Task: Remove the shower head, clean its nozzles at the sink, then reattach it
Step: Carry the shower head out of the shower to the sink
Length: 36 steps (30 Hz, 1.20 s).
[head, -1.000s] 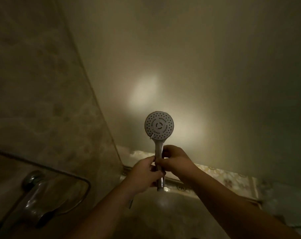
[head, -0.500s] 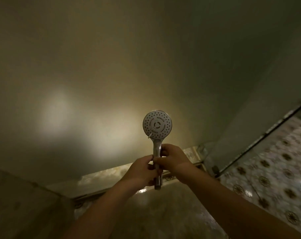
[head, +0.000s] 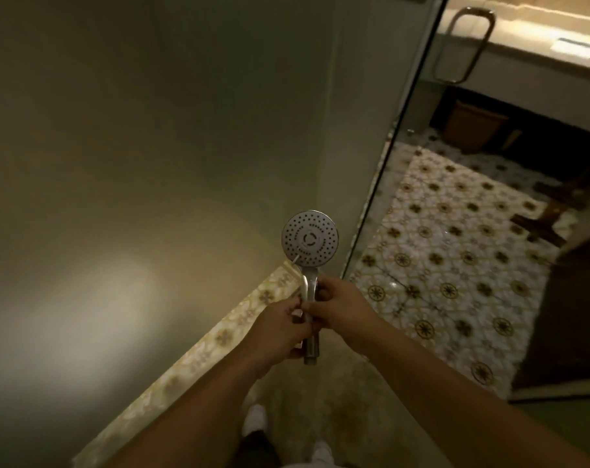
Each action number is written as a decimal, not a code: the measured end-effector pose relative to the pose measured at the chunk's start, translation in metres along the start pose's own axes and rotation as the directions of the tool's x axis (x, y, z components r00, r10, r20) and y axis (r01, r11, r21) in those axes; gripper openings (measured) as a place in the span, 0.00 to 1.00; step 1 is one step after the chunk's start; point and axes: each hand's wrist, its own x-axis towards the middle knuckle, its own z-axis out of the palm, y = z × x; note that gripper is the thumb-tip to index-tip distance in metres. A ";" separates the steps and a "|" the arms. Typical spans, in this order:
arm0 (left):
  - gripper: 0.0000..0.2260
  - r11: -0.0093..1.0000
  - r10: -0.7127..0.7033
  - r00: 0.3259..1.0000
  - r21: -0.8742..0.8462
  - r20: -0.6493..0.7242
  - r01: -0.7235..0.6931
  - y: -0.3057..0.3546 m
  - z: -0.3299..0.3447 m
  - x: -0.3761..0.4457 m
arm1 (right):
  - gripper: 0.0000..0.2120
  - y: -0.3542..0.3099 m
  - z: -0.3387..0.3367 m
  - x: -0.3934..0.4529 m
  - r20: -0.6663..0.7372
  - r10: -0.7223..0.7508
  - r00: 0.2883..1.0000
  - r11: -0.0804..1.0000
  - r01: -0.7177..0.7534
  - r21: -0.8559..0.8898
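Shower head (head: pixel 310 238) is up in front of the person, detached, held upright by its chrome handle with the round nozzle face turned toward the camera. Both hands are on that handle: the left hand (head: pixel 282 327) is wrapped closed around the lower part, the bare end of the handle poking out just below it, and the right hand (head: pixel 341 307) is curled shut a little higher, fingers pinching the stem, the two hands touching each other. The dotted nozzles show clearly, rings of dark holes around a pale centre disc. Behind it stands a plain wall (head: pixel 135 146) with a soft patch of light low on the left. Along the bottom of that wall runs a patterned tile border (head: pixel 226 336). To the right stands a glass door (head: pixel 398 170) with a looped metal handle (head: pixel 464 45) near the top, and through it lies a patterned floor (head: pixel 449 251) of pale tiles with dark flowers. A counter (head: pixel 530 38) sits far upper right, well apart from the hands, with a brown bin (head: pixel 472 125) under it. The scene is dim
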 end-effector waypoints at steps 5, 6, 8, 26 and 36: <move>0.06 0.994 0.009 0.977 0.106 0.213 -0.032 0.015 0.012 0.041 | 0.10 0.004 -0.023 -0.005 -0.215 0.025 0.976 0.992 0.002 0.125; 0.07 0.992 0.016 0.969 0.119 0.245 -0.046 0.018 0.013 0.048 | 0.11 0.004 -0.026 -0.005 -0.256 0.031 0.966 0.989 0.006 0.145; 0.10 0.985 0.017 0.948 0.155 0.319 -0.070 0.025 0.016 0.060 | 0.11 0.003 -0.030 -0.006 -0.327 0.055 0.943 0.984 0.006 0.181; 0.08 0.954 -0.085 0.741 0.268 0.666 -0.131 0.059 0.081 0.138 | 0.11 0.018 -0.094 -0.006 -0.647 0.183 0.740 0.950 0.037 0.310; 0.10 0.940 -0.037 0.753 0.280 0.657 -0.198 0.101 0.183 0.222 | 0.11 0.018 -0.232 0.022 -0.654 0.125 0.746 0.946 0.109 0.305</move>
